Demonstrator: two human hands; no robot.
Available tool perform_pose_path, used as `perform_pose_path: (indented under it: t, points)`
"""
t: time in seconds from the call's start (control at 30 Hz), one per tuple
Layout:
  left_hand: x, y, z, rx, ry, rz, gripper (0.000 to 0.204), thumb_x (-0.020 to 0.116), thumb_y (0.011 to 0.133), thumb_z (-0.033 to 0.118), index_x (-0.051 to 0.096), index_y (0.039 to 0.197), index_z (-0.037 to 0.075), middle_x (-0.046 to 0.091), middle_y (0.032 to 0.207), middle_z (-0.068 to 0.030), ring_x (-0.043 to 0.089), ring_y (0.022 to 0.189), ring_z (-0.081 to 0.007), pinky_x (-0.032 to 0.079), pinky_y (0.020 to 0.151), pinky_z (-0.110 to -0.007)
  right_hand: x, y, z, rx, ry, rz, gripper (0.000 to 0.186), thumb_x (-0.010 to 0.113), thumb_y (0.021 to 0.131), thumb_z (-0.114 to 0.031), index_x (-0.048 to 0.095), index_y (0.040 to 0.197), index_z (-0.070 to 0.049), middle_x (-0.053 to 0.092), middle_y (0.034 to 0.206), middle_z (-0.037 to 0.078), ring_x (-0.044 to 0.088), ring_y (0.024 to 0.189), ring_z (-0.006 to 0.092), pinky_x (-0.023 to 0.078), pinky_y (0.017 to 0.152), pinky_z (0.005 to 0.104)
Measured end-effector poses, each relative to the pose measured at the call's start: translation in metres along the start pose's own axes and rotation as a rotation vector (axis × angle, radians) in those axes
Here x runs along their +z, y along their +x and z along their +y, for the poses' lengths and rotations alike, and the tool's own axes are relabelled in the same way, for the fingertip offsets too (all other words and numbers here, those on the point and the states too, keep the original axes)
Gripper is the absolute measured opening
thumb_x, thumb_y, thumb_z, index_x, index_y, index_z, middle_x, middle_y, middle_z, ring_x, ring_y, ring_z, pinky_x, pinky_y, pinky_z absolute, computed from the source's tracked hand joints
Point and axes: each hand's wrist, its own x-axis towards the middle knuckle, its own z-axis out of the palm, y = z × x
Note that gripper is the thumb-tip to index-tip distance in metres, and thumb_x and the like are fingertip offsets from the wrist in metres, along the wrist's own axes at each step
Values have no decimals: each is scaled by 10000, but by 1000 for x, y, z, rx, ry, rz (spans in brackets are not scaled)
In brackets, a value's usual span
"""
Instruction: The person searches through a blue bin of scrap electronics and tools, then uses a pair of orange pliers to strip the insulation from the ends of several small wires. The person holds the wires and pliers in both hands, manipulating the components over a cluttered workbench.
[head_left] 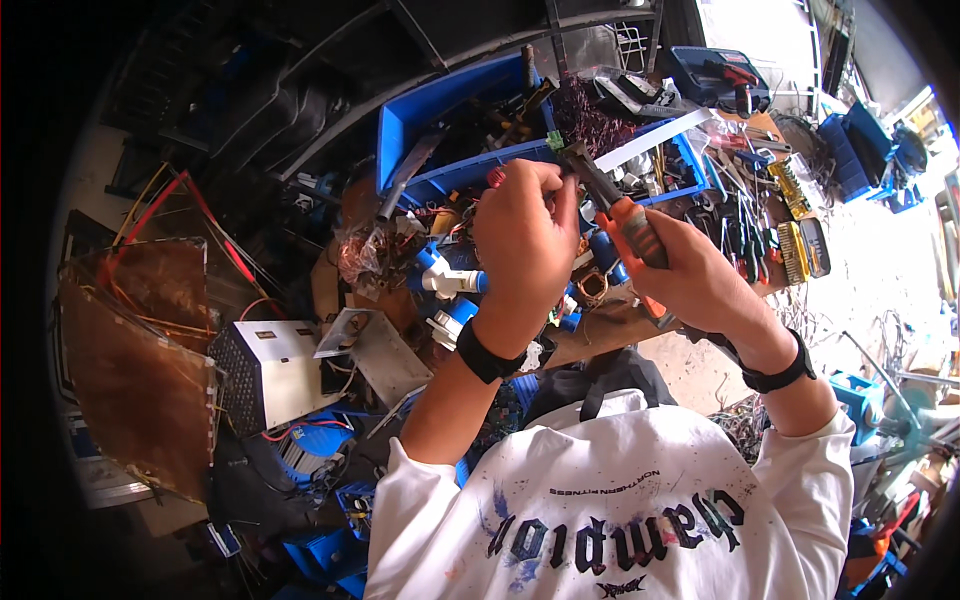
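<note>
- Well, from my distant seat I see the left hand (pixel 525 235) with its fingers curled together; what they close on is hidden, so I cannot tell.
- A small red piece (pixel 495 177) shows at that hand's outer left side.
- I have the right hand (pixel 695 268) clamped on the orange-and-grey handles of pliers (pixel 632 230), which lie just right of the left hand, their head angled up and left beyond its fingers.
- A green piece (pixel 556 141) sits by the pliers' tip; whether the jaws grip it I cannot tell.
- Beyond the left hand I see a blue bin (pixel 450 184) of mixed parts; a white strip (pixel 655 138) slants beyond the right hand.
- Below and left of the left hand lie blue-and-white connectors (pixel 458 283).
- Well right of the right hand are yellow cases (pixel 792 252).
</note>
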Motion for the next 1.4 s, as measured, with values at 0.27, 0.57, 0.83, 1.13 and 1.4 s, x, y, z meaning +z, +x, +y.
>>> perform_pose_path:
  t: [0.27, 0.57, 0.83, 1.13, 1.4]
  points:
    - [-1, -8, -3, 211, 160, -28, 263, 758, 767, 34, 524, 880, 76, 677, 852, -55, 598, 610, -228, 415, 605, -352, 5, -5, -4, 33, 69, 5, 241, 581, 735, -87, 506, 929, 35, 549, 702, 115, 569, 531, 185, 454, 509, 340]
    - [1, -14, -8, 254, 177, -19, 251, 764, 764, 47, 546, 880, 86, 677, 852, -23, 567, 567, -194, 379, 601, -336, 8, -6, -9, -6, -141, 71, 280, 583, 726, -88, 537, 979, 23, 562, 751, 122, 554, 691, 236, 458, 644, 350]
    - [-1, -14, -4, -15, -139, -24, 200, 682, 856, 66, 537, 993, 43, 645, 836, -62, 583, 630, -206, 425, 599, -335, 14, -2, 5, -158, -85, 169, 368, 601, 738, -78, 528, 1085, 22, 599, 768, 195, 618, 747, 344, 477, 682, 399]
    - [-13, 4, -10, -449, -752, -323, 468, 602, 908, -30, 487, 1357, 38, 599, 1155, -83, 596, 765, -35, 488, 639, -178, 12, -9, 7, -81, 73, 76, 465, 577, 738, -37, 529, 1200, -9, 572, 772, 124, 543, 658, 212, 463, 651, 338]
    - [-18, 8, -9, -384, -628, -288, 494, 667, 833, -74, 581, 1297, 71, 580, 1174, -46, 606, 698, -43, 478, 597, -182, 19, -11, 11, -240, 153, 132, 284, 473, 828, 56, 551, 1095, -2, 506, 770, -32, 446, 628, 36, 377, 552, 207]
